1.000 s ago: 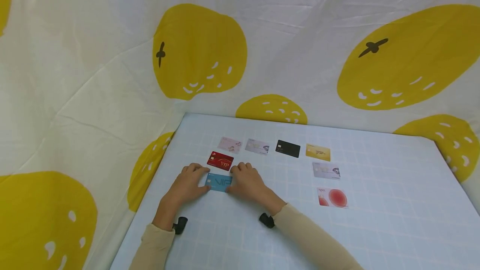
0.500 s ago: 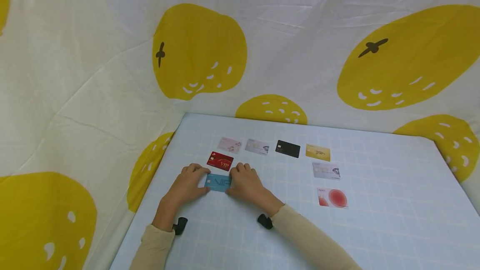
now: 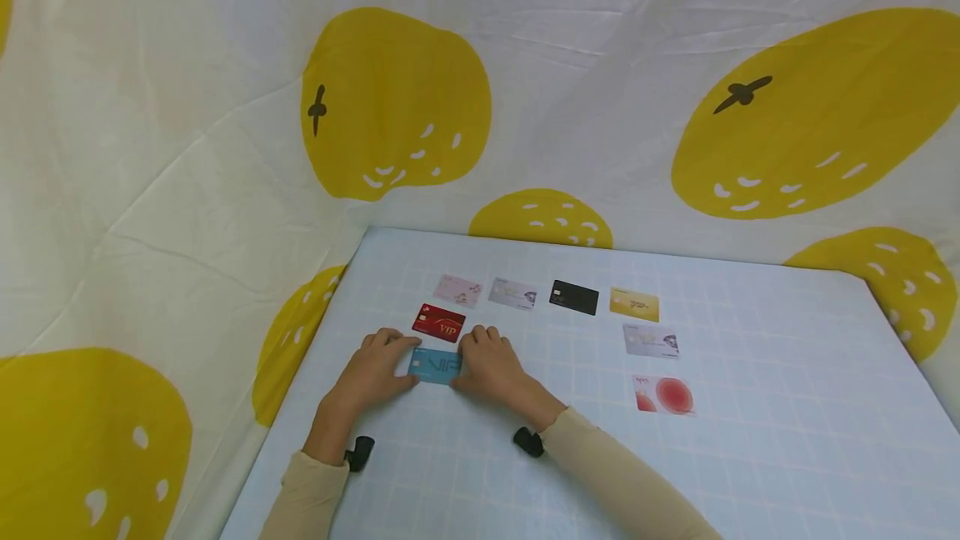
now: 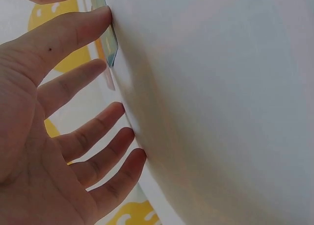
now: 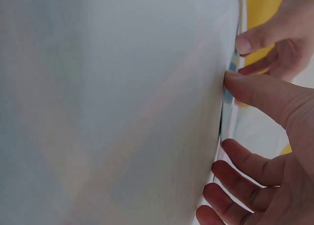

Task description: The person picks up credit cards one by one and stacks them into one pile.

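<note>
A blue VIP card (image 3: 435,366) lies flat on the table, just below a red VIP card (image 3: 438,322). Thumb and index finger of my left hand (image 3: 377,369) pinch its left end, at the upper and lower corners. At the other end my right hand (image 3: 491,365) holds it the same way, covering the right edge. Seen from the left wrist, the thumb (image 4: 93,26) touches the card's edge (image 4: 110,43) while the other fingers spread toward the table. In the right wrist view the thumb (image 5: 245,83) is on the blue edge, fingers bent below.
Along the back lie a pink card (image 3: 458,291), a silver card (image 3: 513,294), a black card (image 3: 574,297) and a gold card (image 3: 634,304). Another silver card (image 3: 651,341) and a red-circle card (image 3: 664,395) run down the right. A fruit-print curtain (image 3: 570,107) borders the table (image 3: 787,407).
My right hand has shifted very slightly left at the blue card's end. The left hand and the other cards have stayed put; the head view has drifted a little.
</note>
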A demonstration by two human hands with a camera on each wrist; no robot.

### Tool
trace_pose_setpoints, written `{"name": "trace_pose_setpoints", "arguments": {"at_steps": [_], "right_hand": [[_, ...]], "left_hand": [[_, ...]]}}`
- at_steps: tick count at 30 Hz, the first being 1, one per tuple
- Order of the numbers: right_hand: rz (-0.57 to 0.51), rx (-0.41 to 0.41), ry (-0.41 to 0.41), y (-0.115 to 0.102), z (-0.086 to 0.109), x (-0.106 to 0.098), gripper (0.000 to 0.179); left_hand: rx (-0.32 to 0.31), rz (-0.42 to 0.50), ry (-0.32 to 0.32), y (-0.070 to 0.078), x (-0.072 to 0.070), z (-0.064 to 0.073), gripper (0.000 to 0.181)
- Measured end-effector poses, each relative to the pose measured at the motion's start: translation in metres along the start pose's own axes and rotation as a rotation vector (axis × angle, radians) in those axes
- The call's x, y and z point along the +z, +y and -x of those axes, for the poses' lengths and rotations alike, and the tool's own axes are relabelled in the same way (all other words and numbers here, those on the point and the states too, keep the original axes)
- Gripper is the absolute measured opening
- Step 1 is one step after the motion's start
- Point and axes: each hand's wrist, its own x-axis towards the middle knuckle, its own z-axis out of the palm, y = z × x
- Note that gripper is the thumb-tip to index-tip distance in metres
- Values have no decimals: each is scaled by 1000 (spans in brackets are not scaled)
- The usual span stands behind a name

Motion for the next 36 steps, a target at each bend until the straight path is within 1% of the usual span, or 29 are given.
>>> {"name": "trace_pose_setpoints", "arguments": {"at_steps": [5, 14, 16, 19, 24, 27, 32, 36], "right_hand": [[-8, 5, 2, 0, 0, 0, 48], [-29, 10, 9, 0, 0, 1, 48], [-41, 13, 9, 1, 0, 1, 47], [-78, 23, 11, 2, -2, 2, 44], [-198, 51, -3, 5, -3, 2, 36], [-290, 64, -27, 6, -3, 1, 31], [-444, 69, -44, 8, -4, 1, 26], [-516, 67, -32, 9, -3, 2, 26]], "left_hand": [[3, 3, 2, 2, -1, 1, 61], [-12, 21, 14, 4, -2, 2, 54], [-23, 29, 8, 5, -2, 1, 52], [-41, 72, -17, 5, -2, -1, 50], [-60, 175, -59, 6, -1, -5, 48], [-77, 215, -62, 6, 0, -4, 48], [-82, 249, -53, 7, 1, -3, 48], [-100, 261, -45, 9, 1, -3, 48]]}}
